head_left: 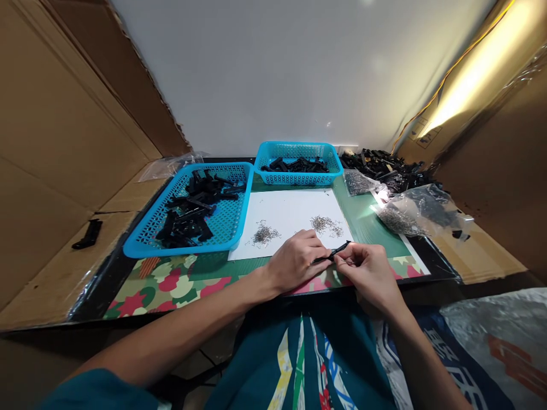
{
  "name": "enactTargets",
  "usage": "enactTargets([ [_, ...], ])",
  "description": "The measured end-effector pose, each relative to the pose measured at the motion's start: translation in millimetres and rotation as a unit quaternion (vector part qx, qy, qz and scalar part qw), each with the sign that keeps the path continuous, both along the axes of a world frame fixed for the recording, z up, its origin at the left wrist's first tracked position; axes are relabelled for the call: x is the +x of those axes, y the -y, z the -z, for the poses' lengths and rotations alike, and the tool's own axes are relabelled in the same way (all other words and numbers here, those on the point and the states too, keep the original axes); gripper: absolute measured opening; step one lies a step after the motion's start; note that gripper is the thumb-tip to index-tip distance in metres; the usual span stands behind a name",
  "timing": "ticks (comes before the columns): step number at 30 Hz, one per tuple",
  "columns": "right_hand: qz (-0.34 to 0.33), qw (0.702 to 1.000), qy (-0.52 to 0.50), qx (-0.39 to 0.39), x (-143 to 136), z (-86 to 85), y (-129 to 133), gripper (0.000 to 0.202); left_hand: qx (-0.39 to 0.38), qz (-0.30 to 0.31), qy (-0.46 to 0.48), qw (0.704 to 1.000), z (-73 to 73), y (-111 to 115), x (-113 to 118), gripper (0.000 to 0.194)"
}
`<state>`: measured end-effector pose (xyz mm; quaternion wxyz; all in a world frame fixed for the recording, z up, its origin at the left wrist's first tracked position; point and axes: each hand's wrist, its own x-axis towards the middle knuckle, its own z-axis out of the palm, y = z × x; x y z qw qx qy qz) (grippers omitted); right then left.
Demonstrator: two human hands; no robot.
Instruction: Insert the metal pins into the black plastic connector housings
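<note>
At ten o'clock sits a blue basket (pixel 228 221). The left hand (pixel 297 257) grips a slim black piece (pixel 341 249), which lies between both hands, slanting toward two o'clock, where the right hand (pixel 371 269) narrowly pinches it.

We angle our bare forearms (pixel 192 323) inward, left hand (pixel 297 259) curled palm-down, right hand (pixel 370 269) pinching just beside it.

Sheet (pixel 290 208) on table (pixel 436 262); two heaps (pixel 265 234) side by side on it; basket (pixel 249 205) of parts (pixel 192 219) to the left, second basket (pixel 299 177) behind; loose pile (pixel 384 165) right of second basket; two bags (pixel 416 213) before pile; one part (pixel 341 249) between both hands (pixel 370 270), sheet's near side.
</note>
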<state>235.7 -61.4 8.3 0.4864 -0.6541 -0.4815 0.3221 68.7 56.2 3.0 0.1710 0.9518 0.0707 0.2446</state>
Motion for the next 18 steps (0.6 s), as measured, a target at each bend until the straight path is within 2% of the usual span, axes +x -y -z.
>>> enactTargets([
  [4, -0.021, 1.0, 0.012, -0.005, 1.0, -1.1, -1.6, 0.027, 0.005, 0.005, -0.003, 1.0, -0.4, 0.2, 0.6, 0.021],
  [11, -0.095, 0.992, 0.084, 0.001, 7.5, -6.3, 0.0, 0.021, 0.039, 0.01, -0.024, 0.999, -2.4, 1.2, -0.9, 0.028],
  [18, -0.093, 0.981, 0.162, 0.054, 16.3, -2.2, 4.9, 0.015, 0.015, -0.001, -0.001, 1.0, 0.7, -1.7, -1.2, 0.021],
])
